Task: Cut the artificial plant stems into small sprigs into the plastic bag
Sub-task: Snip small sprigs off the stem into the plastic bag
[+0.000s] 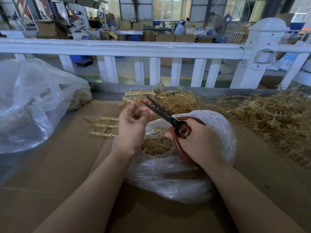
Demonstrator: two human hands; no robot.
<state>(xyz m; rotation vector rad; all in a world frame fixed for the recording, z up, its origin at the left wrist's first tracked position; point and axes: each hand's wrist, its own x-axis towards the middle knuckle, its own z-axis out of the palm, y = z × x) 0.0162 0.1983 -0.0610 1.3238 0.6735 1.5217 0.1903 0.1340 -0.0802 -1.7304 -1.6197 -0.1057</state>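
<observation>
Left grip (133, 118) pinches a golden plant stem (134, 96); right grip (193, 138) holds open scissors (161, 110) at it. Both hover above the plastic bag (176, 174), so keeping cuts over its mouth should drop sprigs inside.

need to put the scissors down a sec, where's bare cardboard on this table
Bare cardboard lies near-left, between the big bag, the loose stem and the left forearm. The far-right stem pile and the sprig bag crowd the rest.
</observation>
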